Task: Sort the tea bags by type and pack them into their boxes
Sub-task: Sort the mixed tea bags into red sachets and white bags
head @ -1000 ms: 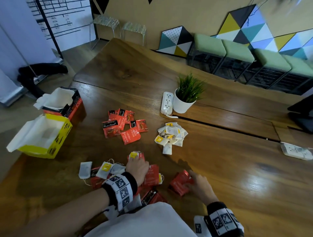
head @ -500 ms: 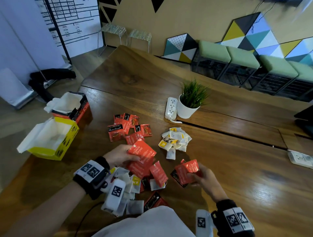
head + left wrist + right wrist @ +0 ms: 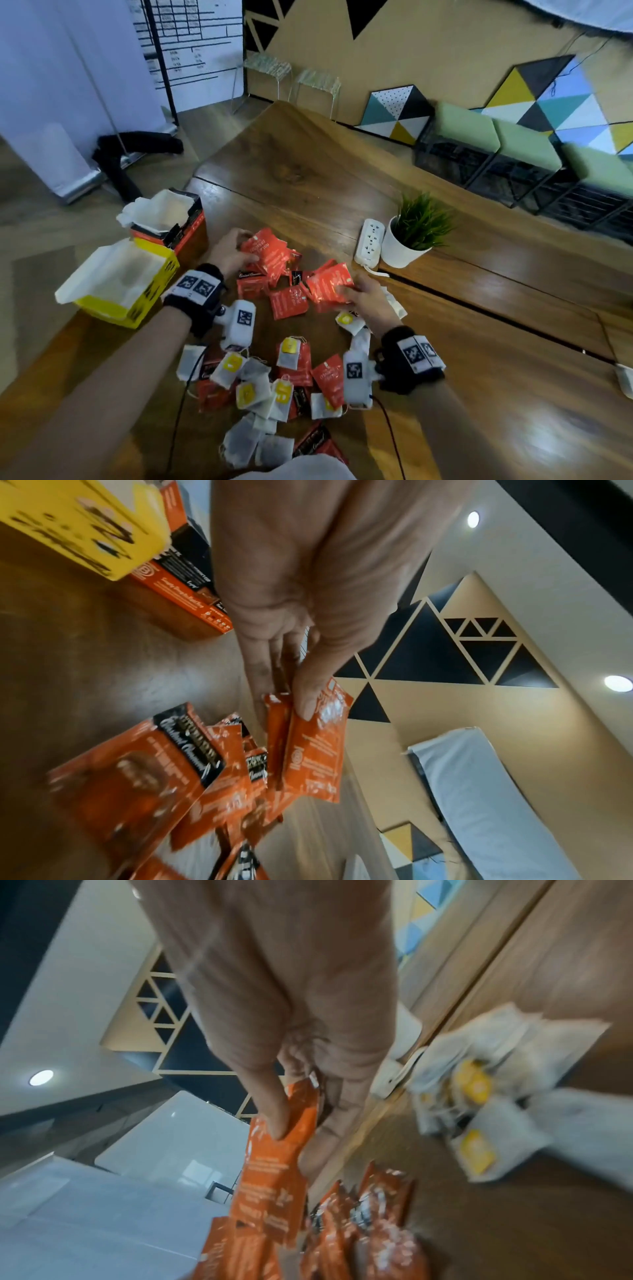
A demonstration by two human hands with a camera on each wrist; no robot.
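My left hand (image 3: 236, 251) pinches red tea sachets (image 3: 270, 251) over the sorted red pile (image 3: 286, 301); in the left wrist view the thumb (image 3: 304, 696) lies on the top sachet (image 3: 315, 753). My right hand (image 3: 361, 296) pinches another red sachet (image 3: 329, 286) at the pile's right side, and its thumb (image 3: 274, 1115) presses that sachet (image 3: 274, 1183). The open red box (image 3: 186, 228) and the open yellow box (image 3: 137, 294), both paper-lined, stand at left. A mixed heap of white yellow-tagged bags (image 3: 251, 383) and red sachets lies near me.
A white potted plant (image 3: 411, 236) and a white power strip (image 3: 370, 241) stand beyond the red pile. The sorted white bags (image 3: 472, 1088) lie just right of my right hand. Another power strip (image 3: 625, 380) sits at the right edge. Green stools line the far side.
Both hands lifted red sachets out of the near mixed heap and carried them forward to the sorted red pile. The head view has tipped closer to the table.
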